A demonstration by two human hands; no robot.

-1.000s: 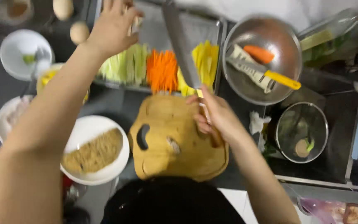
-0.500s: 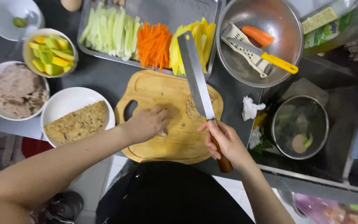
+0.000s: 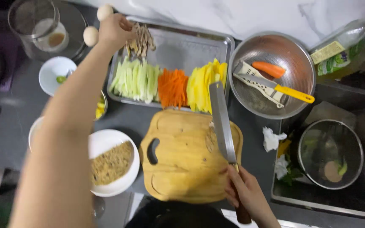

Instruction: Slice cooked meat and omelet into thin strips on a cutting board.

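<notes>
Right hand grips a cleaver over the cutting board, blade pointing toward the tray; left hand holds brown strips at the tray's far-left corner.

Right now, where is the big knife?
The knife lies across the right side of the wooden cutting board, its handle gripped by the right hand, its tip near the tray of cut vegetables.

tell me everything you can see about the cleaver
The cleaver has a long, rectangular, grey metal blade and a dark wooden handle. The right hand grips the handle near the lower edge of the wooden cutting board. The blade lies over the board's right side, pointing away from the person, its far end reaching the edge of the metal tray by the yellow strips. Whether it touches the board cannot be told.
</notes>
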